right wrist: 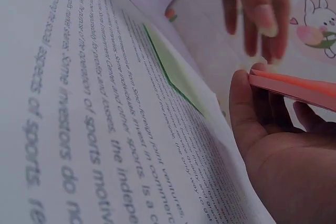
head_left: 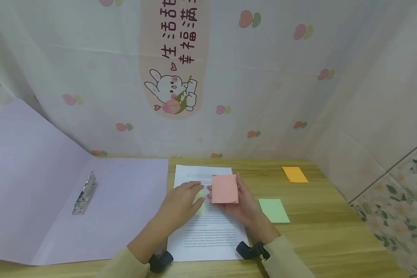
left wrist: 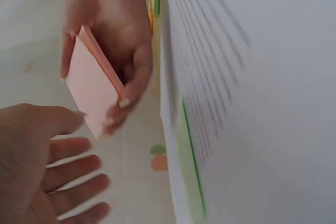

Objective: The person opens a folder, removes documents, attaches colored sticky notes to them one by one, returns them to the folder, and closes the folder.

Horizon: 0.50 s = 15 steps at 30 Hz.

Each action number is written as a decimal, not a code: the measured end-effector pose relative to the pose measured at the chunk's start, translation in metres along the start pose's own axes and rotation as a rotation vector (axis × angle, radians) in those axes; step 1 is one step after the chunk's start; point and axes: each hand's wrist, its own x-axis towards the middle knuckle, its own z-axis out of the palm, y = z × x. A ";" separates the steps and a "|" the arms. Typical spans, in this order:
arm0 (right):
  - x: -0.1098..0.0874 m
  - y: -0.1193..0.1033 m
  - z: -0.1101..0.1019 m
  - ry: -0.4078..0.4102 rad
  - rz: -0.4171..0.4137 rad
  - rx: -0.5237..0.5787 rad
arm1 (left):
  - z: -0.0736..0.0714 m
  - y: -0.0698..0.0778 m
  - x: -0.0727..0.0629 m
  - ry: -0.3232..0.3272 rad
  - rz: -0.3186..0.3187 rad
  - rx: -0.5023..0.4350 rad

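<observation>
Both arms reach forward from the lower edge of the head view, the left arm [head_left: 148,236] and right arm [head_left: 265,229] slanting inward. The left hand [head_left: 182,200] hovers, its fingers parted and lightly bent, its thumb apart from them. Just beside it, the right hand [head_left: 244,210] grips with bent fingers, palm facing the left.

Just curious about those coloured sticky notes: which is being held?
The pink pad, gripped by the right hand. The orange pad and one green note lie on the table; another green note lies on the paper.
</observation>
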 end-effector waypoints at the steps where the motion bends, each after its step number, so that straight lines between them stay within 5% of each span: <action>1: 0.000 0.001 0.001 0.007 -0.002 -0.008 | -0.001 0.005 0.001 0.042 0.024 -0.013; 7: -0.002 0.002 0.005 0.020 0.014 -0.080 | 0.001 0.032 0.009 0.178 0.150 -0.077; 15: -0.002 0.001 0.010 0.025 0.028 -0.160 | 0.012 0.044 0.018 0.214 0.124 -0.086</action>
